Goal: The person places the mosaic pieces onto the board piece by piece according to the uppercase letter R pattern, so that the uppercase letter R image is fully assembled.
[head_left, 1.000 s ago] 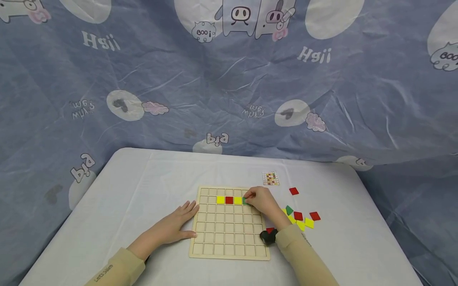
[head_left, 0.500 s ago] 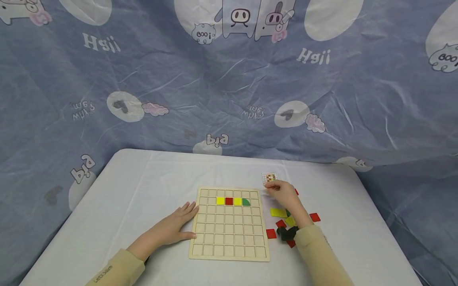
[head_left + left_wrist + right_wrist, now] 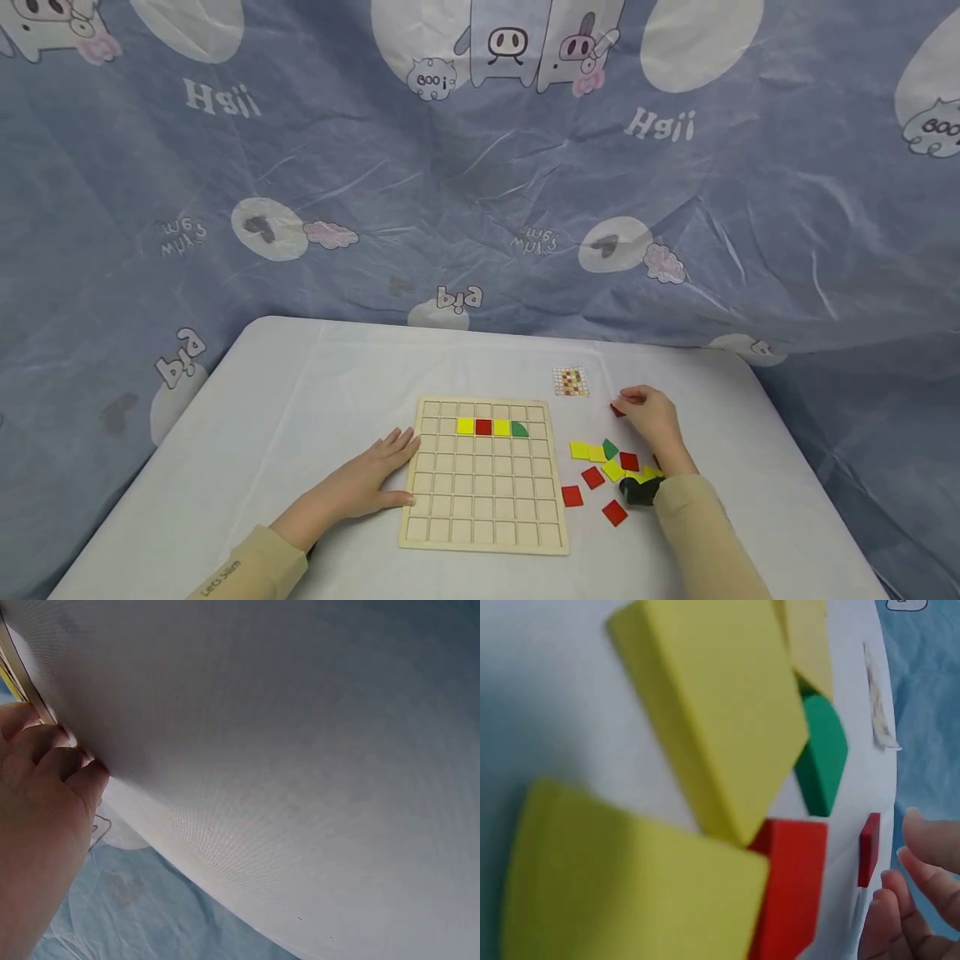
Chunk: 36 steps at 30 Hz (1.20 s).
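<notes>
White table point(image 3: 300, 392) carried the wooden grid board point(image 3: 483, 517), its second row holding yellow, red, yellow and green tiles point(image 3: 492, 427). Left hand point(image 3: 371, 475) lay flat, fingers relaxed, at the board's nine o'clock edge. Right hand point(image 3: 651, 417), at three o'clock, reached a lone red tile point(image 3: 617, 410); whether it pinched was unclear. A hasty lift could scatter the loose tiles point(image 3: 603, 471).

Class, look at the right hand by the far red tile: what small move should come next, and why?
Probably close the right hand on the far red tile and lift it. The fingertips sit right at that tile without clearly gripping it, and the board holds only four pieces in one row, with the left hand steadying its edge.
</notes>
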Motion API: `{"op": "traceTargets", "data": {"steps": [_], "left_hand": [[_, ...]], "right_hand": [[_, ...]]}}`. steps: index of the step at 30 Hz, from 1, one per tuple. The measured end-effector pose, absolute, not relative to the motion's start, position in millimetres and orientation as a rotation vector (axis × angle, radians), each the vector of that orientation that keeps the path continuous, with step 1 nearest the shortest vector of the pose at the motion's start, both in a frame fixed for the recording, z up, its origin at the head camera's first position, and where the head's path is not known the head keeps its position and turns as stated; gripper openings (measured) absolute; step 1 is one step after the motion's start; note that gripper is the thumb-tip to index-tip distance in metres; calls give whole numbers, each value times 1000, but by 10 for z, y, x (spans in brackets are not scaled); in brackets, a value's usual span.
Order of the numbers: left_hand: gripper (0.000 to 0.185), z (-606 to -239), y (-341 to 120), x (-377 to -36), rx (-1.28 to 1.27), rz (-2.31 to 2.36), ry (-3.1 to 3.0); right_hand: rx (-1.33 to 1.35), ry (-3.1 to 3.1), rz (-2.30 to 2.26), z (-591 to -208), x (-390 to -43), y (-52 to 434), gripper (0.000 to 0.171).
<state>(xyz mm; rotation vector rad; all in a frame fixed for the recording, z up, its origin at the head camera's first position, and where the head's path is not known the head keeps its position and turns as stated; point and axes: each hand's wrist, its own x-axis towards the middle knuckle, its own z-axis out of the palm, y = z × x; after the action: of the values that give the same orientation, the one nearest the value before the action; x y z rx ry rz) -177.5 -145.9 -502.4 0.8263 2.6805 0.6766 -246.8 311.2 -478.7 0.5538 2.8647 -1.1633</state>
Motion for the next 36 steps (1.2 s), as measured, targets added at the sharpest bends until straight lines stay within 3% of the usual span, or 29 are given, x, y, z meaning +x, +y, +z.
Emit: {"op": "traceTargets", "data": {"steps": [8,24,36], "left_hand": [[87,-5042,-1458,-1772,830,660,2694],[86,-5019,-1452,-1776,821,661,2685],[88,-5055,-1454,-1785,826,631,2701]], "right_hand": [[658,2813,-1109,-4882,-2477,3164,48],[685,2796,-1036,-4866,-2474,3108,36],[358,2801,-1201,-4661,-2302,2781,27]]}}
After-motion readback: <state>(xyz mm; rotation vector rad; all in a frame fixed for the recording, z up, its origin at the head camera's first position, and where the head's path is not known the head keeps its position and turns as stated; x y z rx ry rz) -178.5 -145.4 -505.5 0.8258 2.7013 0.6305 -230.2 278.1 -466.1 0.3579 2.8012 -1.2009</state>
